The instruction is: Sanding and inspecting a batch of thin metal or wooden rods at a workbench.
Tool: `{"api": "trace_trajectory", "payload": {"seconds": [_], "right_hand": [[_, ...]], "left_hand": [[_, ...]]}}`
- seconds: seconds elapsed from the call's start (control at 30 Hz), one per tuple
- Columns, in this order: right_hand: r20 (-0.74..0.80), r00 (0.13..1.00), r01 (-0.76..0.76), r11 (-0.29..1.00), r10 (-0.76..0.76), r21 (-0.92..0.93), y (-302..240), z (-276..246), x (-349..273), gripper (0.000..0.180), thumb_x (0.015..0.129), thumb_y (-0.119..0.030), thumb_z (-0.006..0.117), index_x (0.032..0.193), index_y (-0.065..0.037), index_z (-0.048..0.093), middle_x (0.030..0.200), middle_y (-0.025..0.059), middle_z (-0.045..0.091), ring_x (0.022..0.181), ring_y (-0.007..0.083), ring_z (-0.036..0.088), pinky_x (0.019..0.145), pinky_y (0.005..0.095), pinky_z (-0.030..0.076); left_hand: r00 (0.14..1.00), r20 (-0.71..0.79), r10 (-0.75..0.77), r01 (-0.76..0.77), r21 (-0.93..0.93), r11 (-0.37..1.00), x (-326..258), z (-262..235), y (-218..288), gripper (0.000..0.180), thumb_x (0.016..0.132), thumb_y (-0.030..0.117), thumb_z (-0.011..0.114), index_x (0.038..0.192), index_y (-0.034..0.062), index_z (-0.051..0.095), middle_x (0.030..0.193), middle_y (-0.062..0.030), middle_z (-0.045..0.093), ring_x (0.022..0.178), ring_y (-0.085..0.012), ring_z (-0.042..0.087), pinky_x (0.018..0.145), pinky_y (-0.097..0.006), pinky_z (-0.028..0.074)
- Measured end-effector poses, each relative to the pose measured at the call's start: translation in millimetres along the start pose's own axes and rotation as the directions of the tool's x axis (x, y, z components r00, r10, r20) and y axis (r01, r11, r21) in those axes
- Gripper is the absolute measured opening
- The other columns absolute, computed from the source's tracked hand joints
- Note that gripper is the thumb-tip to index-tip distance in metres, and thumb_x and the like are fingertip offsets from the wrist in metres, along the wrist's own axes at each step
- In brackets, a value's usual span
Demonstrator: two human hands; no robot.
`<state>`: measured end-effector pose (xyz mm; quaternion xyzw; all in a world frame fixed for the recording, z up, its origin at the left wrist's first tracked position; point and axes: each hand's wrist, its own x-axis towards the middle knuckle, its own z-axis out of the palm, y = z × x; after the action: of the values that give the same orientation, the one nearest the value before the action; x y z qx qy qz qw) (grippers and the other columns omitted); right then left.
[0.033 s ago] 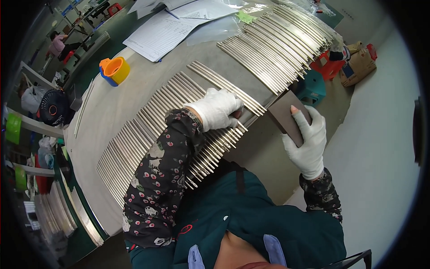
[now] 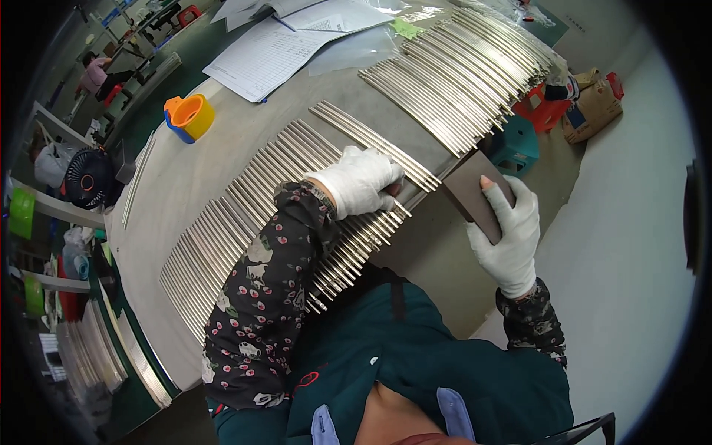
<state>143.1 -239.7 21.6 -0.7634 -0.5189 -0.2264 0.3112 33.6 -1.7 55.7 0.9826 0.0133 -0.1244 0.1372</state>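
My left hand (image 2: 358, 182), in a white glove with fingertips uncovered, is closed at the near ends of slim silvery metal rods. Its fingers curl down onto a rod, though part of the grip is hidden. Under my left forearm a row of such rods (image 2: 200, 259) lies side by side, ends jutting past the table edge. Just beyond the hand lies a small separate group of rods (image 2: 356, 135). My right hand (image 2: 513, 248), also gloved, grips a brown-grey rectangular block (image 2: 472, 185), like a sanding block. The block's far end is close to the rod ends at the table edge.
Another dense row of rods (image 2: 452, 81) covers the far right of the grey table (image 2: 245, 126). Printed sheets (image 2: 271, 63) and a yellow-orange tape-like ring (image 2: 194, 117) lie farther back. Stools (image 2: 517, 146) and a cardboard box (image 2: 593, 111) stand at right, a fan (image 2: 89, 178) at left.
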Motion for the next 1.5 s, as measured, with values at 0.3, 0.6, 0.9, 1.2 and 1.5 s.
{"api": "trace_trajectory", "payload": {"seconds": [0.3,0.6,0.9,1.2,1.5], "right_hand": [[0.149,0.983,0.112,0.993,-0.107,-0.025,-31.5,13.2,6.6,0.056,0.058,-0.022,0.076,0.112,-0.014,0.063,0.112,0.0176,0.052,0.093,0.032,0.054,0.075,0.0398,0.049],[0.048,0.998,0.044,0.971,-0.034,-0.235,-13.5,12.3,16.6,0.054,0.058,-0.021,0.076,0.11,-0.014,0.063,0.109,0.0165,0.053,0.09,0.0318,0.055,0.077,0.0389,0.049],[-0.034,0.998,0.042,0.981,-0.049,-0.191,0.6,6.2,21.9,0.058,0.058,-0.021,0.076,0.113,-0.014,0.062,0.11,0.0171,0.053,0.09,0.0325,0.055,0.076,0.0396,0.049],[0.006,0.999,0.04,0.985,-0.04,-0.17,-8.2,-0.7,26.1,0.054,0.06,-0.018,0.073,0.113,-0.011,0.063,0.11,0.0175,0.052,0.09,0.0317,0.054,0.074,0.0399,0.049],[-0.055,0.998,0.018,0.996,-0.023,-0.087,4.6,-3.8,20.7,0.057,0.061,-0.014,0.073,0.116,-0.012,0.062,0.113,0.0139,0.052,0.094,0.0305,0.052,0.08,0.0394,0.048]], "left_hand": [[0.941,-0.327,0.092,-0.166,-0.207,0.964,-1.1,27.3,-15.7,0.017,0.079,0.023,0.07,0.088,0.0105,0.064,0.086,-0.0048,0.064,0.09,-0.0241,0.058,0.087,-0.039,0.036],[0.938,-0.335,0.085,-0.168,-0.229,0.959,-0.2,28.6,-15.6,0.017,0.079,0.024,0.069,0.086,0.0097,0.066,0.082,-0.0079,0.066,0.086,-0.0266,0.062,0.087,-0.04,0.036],[0.93,-0.352,0.11,-0.192,-0.208,0.959,2.2,29.5,-15.5,0.016,0.083,0.028,0.065,0.084,0.0113,0.065,0.083,-0.0052,0.066,0.088,-0.0251,0.062,0.086,-0.041,0.036],[0.933,-0.34,0.118,-0.185,-0.172,0.968,5.2,30.6,-19.0,0.019,0.085,0.03,0.06,0.085,0.0121,0.068,0.085,-0.0048,0.066,0.087,-0.0253,0.062,0.083,-0.042,0.037],[0.925,-0.353,0.14,-0.211,-0.171,0.962,1.3,28.9,-19.4,0.014,0.083,0.024,0.065,0.087,0.0108,0.067,0.086,-0.0045,0.066,0.088,-0.0249,0.061,0.082,-0.041,0.04]]}}
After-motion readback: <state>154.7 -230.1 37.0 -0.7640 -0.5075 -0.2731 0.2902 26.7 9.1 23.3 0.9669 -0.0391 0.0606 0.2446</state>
